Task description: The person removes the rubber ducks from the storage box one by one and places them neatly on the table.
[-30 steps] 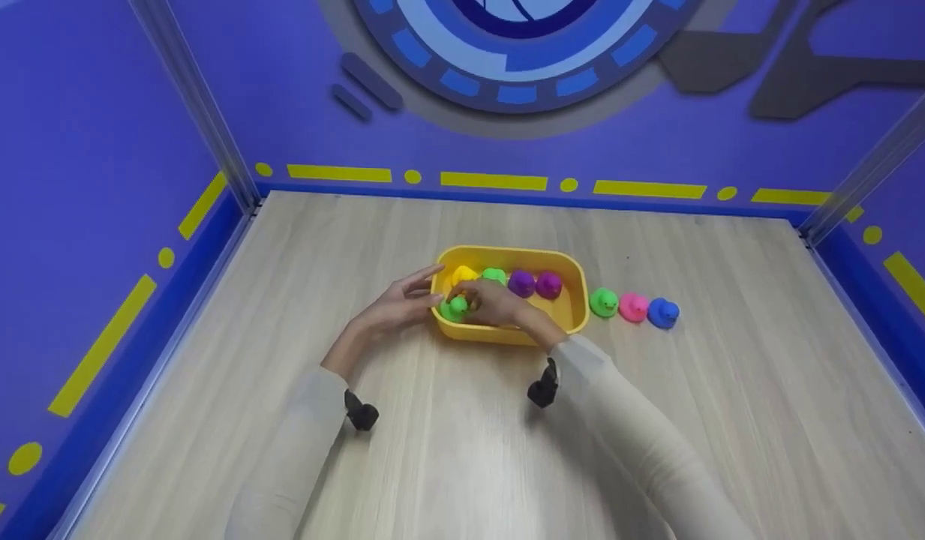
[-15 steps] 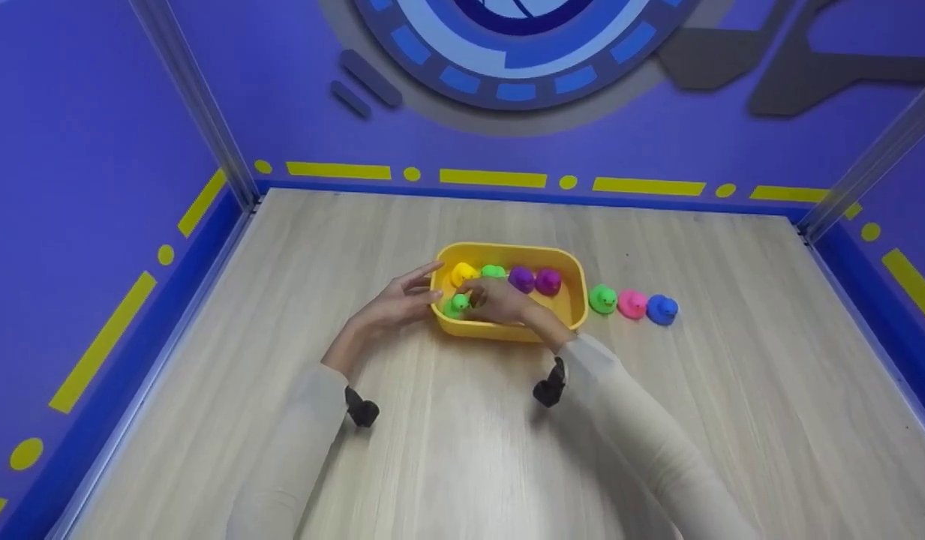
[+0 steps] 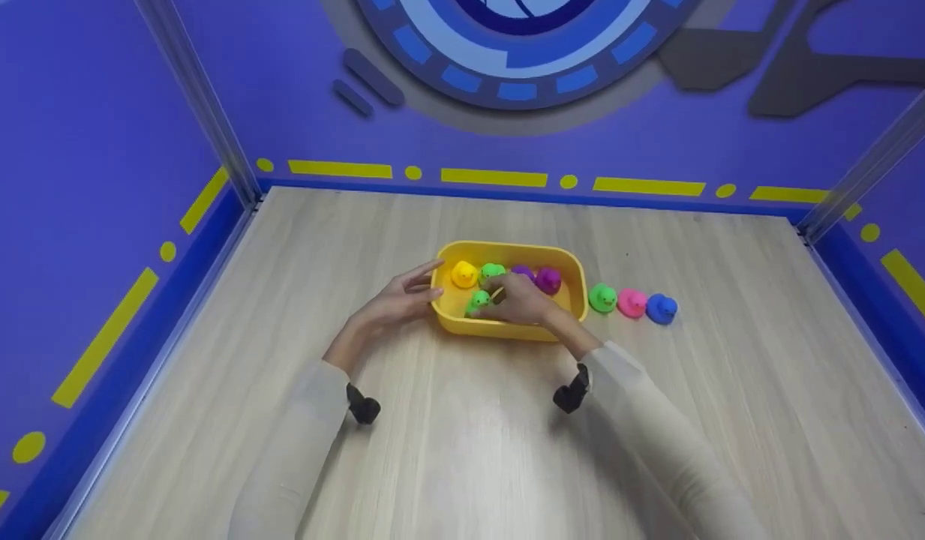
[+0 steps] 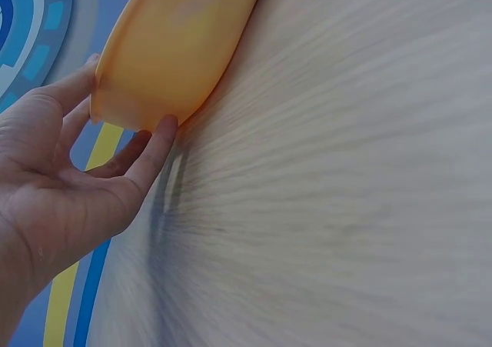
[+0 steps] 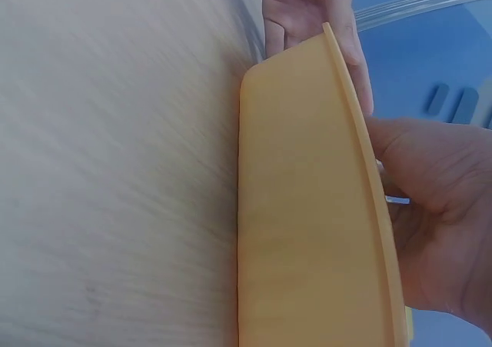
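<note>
In the head view a yellow plastic tub (image 3: 511,330) stands on the table with small rubber ducks inside. My right hand (image 3: 524,300) reaches over the near rim and pinches a green duck (image 3: 479,301) near the front wall; the tub hides those fingertips in the right wrist view. Behind it sit a yellow duck (image 3: 464,274), another green duck (image 3: 493,272), a purple duck (image 3: 522,271), partly covered by my hand, and a magenta duck (image 3: 548,280). My left hand (image 3: 396,301) rests its extended fingers against the tub's left end; the left wrist view shows these fingers (image 4: 160,143) against the wall.
Right of the tub, a green duck (image 3: 603,298), a pink duck (image 3: 632,303) and a blue duck (image 3: 662,308) stand in a row on the wood-grain table (image 3: 462,435). Blue-purple panels (image 3: 297,90) enclose the back and sides.
My right hand has moved right inside the tub, bringing the green duck with it away from the left end. My left hand stays at the tub's end.
</note>
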